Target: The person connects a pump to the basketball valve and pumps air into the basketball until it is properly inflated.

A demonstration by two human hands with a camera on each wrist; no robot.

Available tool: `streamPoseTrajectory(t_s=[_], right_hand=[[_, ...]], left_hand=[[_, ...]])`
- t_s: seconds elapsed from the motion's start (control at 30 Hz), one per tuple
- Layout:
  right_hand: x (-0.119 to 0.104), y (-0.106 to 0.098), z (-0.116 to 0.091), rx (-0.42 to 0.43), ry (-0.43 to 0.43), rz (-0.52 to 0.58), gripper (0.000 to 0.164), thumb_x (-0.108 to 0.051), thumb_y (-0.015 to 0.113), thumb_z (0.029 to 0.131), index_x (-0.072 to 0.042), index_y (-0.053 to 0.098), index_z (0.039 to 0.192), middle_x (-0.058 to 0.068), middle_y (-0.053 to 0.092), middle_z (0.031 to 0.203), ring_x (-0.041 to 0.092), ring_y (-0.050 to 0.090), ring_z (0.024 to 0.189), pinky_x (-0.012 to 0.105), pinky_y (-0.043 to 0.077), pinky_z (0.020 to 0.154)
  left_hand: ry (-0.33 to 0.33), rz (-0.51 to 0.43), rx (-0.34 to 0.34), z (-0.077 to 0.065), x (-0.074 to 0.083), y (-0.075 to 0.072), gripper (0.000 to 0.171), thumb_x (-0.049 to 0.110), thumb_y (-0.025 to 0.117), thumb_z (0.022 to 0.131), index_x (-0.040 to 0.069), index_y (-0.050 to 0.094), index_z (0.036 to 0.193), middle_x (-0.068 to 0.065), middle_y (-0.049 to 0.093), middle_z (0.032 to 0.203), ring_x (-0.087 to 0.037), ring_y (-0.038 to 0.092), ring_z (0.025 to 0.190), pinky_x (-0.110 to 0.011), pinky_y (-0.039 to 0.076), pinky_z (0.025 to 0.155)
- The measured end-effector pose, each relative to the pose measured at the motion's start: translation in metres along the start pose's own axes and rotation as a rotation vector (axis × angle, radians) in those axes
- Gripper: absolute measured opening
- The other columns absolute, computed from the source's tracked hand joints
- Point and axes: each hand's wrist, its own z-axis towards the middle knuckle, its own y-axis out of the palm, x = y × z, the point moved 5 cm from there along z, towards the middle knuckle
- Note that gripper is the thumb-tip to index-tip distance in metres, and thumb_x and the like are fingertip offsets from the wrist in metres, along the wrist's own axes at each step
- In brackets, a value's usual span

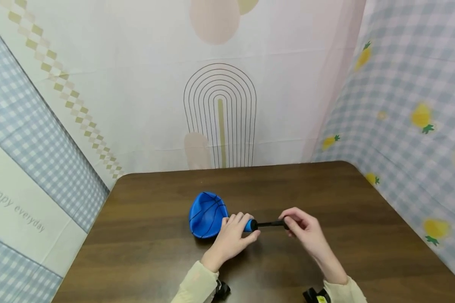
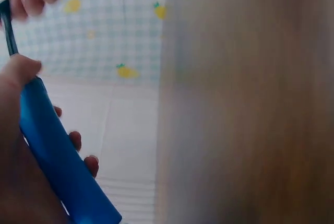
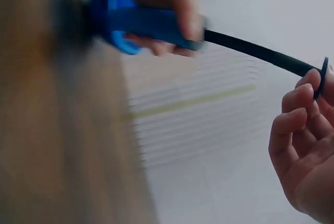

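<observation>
A partly caved-in blue ball (image 1: 207, 214) with black seam lines lies on the table. Just to its right, my left hand (image 1: 231, 240) grips the blue barrel of a small hand pump (image 2: 62, 151), thumb along one side and fingertips showing on the other. The pump's black rod (image 3: 255, 51) stands out of the barrel toward the right. At its far end, the fingers and thumb of my right hand (image 1: 305, 231) pinch the black handle (image 3: 322, 78). Whether the pump's other end is joined to the ball is hidden behind the left hand.
The brown wooden table (image 1: 155, 261) has rounded far corners. A pale patterned cloth (image 1: 148, 105) hangs behind it, and blue checked cloth (image 1: 394, 139) with yellow fruit prints hangs at the right. Black wrist cameras sit on both wrists.
</observation>
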Motion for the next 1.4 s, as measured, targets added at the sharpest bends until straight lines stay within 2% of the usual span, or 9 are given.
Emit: streamPoseTrajectory(t_s=[0.17,0.37,0.47,0.6,0.77,0.97,1.13,1.23,1.4], right_hand=[[0.027,0.035,0.004,-0.117,0.032,0.002,0.011,-0.004,0.049,0.098,0.001,0.059,0.100,0.011,0.053,0.068,0.010,0.051,0.052,0.029,0.045,0.045],[0.035,0.060,0.001,-0.211,0.010,0.021,0.014,-0.004,0.048,0.099,0.001,0.061,0.100,0.015,0.055,0.075,0.006,0.049,0.054,0.028,0.045,0.047],[0.035,0.059,0.001,-0.185,0.006,0.004,0.013,-0.004,0.050,0.098,-0.001,0.063,0.099,0.011,0.058,0.078,0.005,0.049,0.054,0.028,0.046,0.048],[0.035,0.053,0.000,-0.188,0.000,0.002,0.014,-0.003,0.050,0.098,-0.001,0.064,0.099,0.013,0.058,0.077,0.008,0.052,0.055,0.031,0.047,0.050],[0.029,0.044,0.000,-0.209,-0.020,0.009,0.016,-0.001,0.050,0.097,-0.001,0.065,0.103,0.004,0.063,0.075,0.006,0.055,0.059,0.031,0.049,0.051],[0.010,0.015,0.001,-0.186,-0.100,0.276,0.029,0.010,0.046,0.094,-0.007,0.068,0.105,-0.010,0.072,0.087,-0.001,0.062,0.068,0.024,0.049,0.055],[-0.002,-0.007,0.001,-0.131,-0.249,0.446,0.041,0.018,0.040,0.091,-0.008,0.069,0.102,-0.007,0.073,0.093,-0.002,0.063,0.073,0.021,0.044,0.053],[0.003,-0.004,0.000,-0.133,-0.234,0.417,0.037,0.016,0.042,0.092,-0.009,0.068,0.100,-0.008,0.071,0.092,-0.003,0.061,0.072,0.025,0.042,0.051],[0.023,0.018,-0.007,-0.165,-0.132,0.330,0.028,0.009,0.046,0.095,-0.012,0.064,0.099,-0.015,0.066,0.083,-0.001,0.057,0.063,0.027,0.045,0.047]], left_hand=[[0.015,0.016,0.014,-0.003,0.002,0.005,0.036,0.048,0.059,0.090,0.023,0.055,0.115,0.005,0.059,0.105,-0.013,0.048,0.092,-0.034,0.031,0.081],[0.151,0.032,0.067,0.001,0.015,-0.002,0.022,0.027,0.060,0.086,0.025,0.054,0.107,0.007,0.051,0.096,-0.011,0.045,0.090,-0.032,0.029,0.083],[0.130,-0.002,0.051,0.006,0.013,-0.006,0.020,0.028,0.061,0.086,0.025,0.055,0.105,0.007,0.051,0.094,-0.011,0.044,0.089,-0.034,0.031,0.084],[0.057,-0.008,-0.050,0.008,0.003,-0.004,0.023,0.043,0.061,0.086,0.027,0.061,0.103,0.010,0.060,0.095,-0.008,0.051,0.087,-0.030,0.037,0.082],[0.018,-0.003,-0.110,0.011,-0.006,-0.006,0.025,0.053,0.061,0.085,0.029,0.061,0.089,0.014,0.059,0.078,-0.004,0.051,0.075,-0.026,0.037,0.075],[-0.031,-0.088,-0.130,0.012,-0.015,-0.010,0.037,0.064,0.058,0.084,0.028,0.053,0.076,0.013,0.048,0.067,-0.003,0.045,0.067,-0.025,0.033,0.072],[0.020,-0.103,-0.145,0.010,-0.016,-0.012,0.039,0.067,0.053,0.086,0.028,0.053,0.085,0.012,0.048,0.073,-0.005,0.043,0.072,-0.026,0.032,0.072],[0.079,-0.067,-0.123,0.006,-0.015,-0.012,0.037,0.064,0.053,0.087,0.027,0.052,0.088,0.012,0.047,0.074,-0.005,0.042,0.073,-0.025,0.031,0.071],[0.191,0.058,0.003,0.001,-0.004,-0.017,0.032,0.058,0.058,0.088,0.027,0.053,0.088,0.014,0.052,0.078,-0.004,0.045,0.075,-0.022,0.033,0.073]])
